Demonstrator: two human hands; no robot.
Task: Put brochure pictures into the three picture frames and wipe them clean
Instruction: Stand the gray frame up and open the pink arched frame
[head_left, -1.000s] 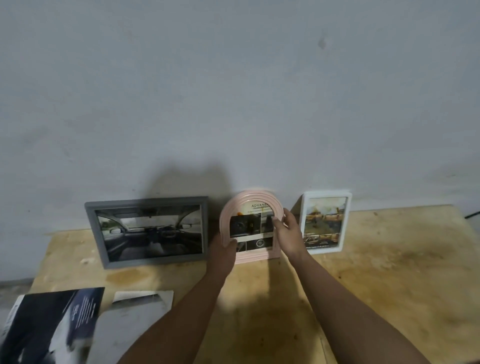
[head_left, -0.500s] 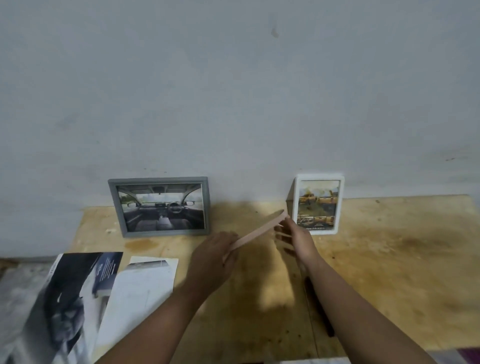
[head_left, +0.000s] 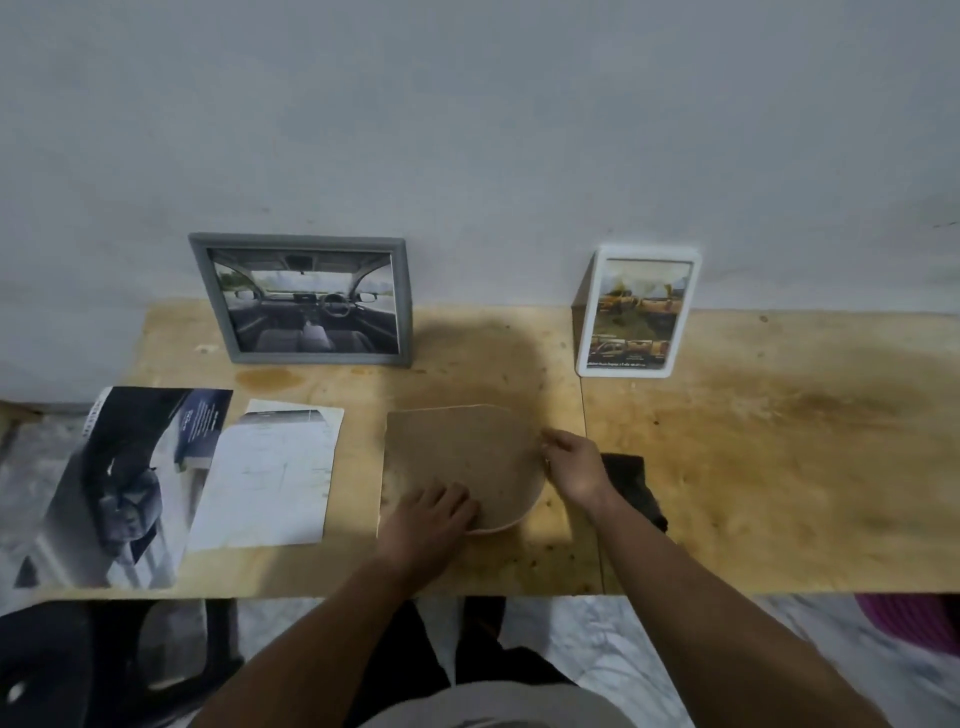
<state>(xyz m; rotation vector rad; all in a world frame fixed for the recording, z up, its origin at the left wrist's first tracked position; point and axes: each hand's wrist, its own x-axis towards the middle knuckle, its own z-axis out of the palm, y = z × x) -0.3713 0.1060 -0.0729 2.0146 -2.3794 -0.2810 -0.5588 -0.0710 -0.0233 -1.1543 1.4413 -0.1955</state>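
The pink arched frame (head_left: 462, 457) lies face down on the wooden table (head_left: 779, 467), its brown backing up and its pink rim showing at the near right. My left hand (head_left: 426, 519) holds its near edge, fingers on the backing. My right hand (head_left: 576, 462) grips its curved right edge. A grey frame (head_left: 306, 301) with a car-interior picture leans on the wall at the back left. At the back right stands a white frame (head_left: 636, 312) with a yellow-car picture. A dark cloth (head_left: 634, 483) lies partly under my right wrist.
An open brochure (head_left: 130, 483) hangs over the table's left end, with a cut page (head_left: 270, 478) beside it. A black chair (head_left: 104, 665) stands below the near edge at left. Something magenta (head_left: 914, 618) shows at the lower right.
The pink frame stood against the wall between the other two; both hands lifted it, tipped it over and laid it face down nearer to me. The view has tilted down.
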